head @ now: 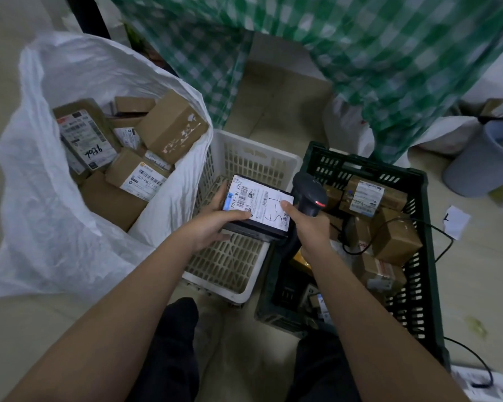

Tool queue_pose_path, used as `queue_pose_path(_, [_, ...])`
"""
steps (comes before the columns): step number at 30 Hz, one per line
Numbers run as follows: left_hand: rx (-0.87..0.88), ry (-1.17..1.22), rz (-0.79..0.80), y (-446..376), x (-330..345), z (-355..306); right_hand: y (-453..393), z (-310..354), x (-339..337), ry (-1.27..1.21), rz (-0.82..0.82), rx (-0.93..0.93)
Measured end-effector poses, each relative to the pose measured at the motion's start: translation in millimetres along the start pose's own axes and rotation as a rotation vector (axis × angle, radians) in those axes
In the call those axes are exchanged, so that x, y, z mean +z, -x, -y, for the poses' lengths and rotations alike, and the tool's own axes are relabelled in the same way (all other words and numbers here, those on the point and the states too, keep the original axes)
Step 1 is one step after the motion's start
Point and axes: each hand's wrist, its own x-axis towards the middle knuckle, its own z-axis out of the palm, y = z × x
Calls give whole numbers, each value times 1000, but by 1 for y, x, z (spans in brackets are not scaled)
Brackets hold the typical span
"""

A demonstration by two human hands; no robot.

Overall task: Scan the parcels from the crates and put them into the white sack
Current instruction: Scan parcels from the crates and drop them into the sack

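1. Right now my left hand grips a dark parcel by its near-left corner, thumb on top at the label's edge and fingers curled under; it hangs over the white crate, label up.
2. My right hand is clenched round the handle of the barcode scanner, and its thumb rests on the label's right edge. The scanner's red light glows just beside the parcel.
3. This parcel looks like a stiff, flat box, light enough for one hand, I judge. Its dark skin may be slick, so I would keep the thumb-and-fingers pinch across the corner and leave the barcodes uncovered.
4. Once it has read, the white sack stands open just to my left, already holding several brown boxes. A rigid box should drop in flat; the sack's soft rim may fold, so I would clear it first.
5. More cartons wait in the green crate on my right, with the scanner's cable trailing over them.
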Motion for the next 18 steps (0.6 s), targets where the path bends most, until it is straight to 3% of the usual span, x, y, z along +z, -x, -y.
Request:
queue_pose_path(5, [108,-81,-66,-2,-15,-2,-4,14,-18,145,58,-141])
queue_pose_path(10, [116,-122,-24,0,-13,-6,0,12,-23,143,272,-134])
queue_pose_path(15, [149,178,-340,-4,4,-6,0,11,-10,44,151,-141])
queue_pose_path(18, [130,284,-354,-7,15,-7,1,9,0,-8,101,-144])
